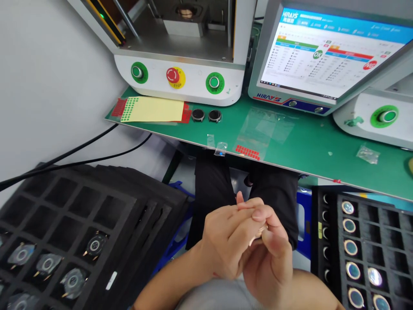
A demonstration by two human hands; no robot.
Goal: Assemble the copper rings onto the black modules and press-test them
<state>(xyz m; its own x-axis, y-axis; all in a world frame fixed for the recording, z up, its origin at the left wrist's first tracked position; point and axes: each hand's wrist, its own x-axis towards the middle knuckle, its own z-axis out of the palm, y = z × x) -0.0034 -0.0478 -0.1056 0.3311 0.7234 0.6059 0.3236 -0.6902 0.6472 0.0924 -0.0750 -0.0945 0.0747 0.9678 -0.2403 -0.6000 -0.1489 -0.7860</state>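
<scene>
We curl the fingers of our left hand [226, 239] and right hand [271, 262] closely around a small gold-coloured piece [259, 233], mostly hidden, near the green desk [303, 146].

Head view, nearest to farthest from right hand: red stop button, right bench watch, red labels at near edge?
From right hand:
1. Red labels: bench's near edge.
2. Right bench watch: farther back, leftward.
3. Red stop button: machine front panel, farther left.
</scene>
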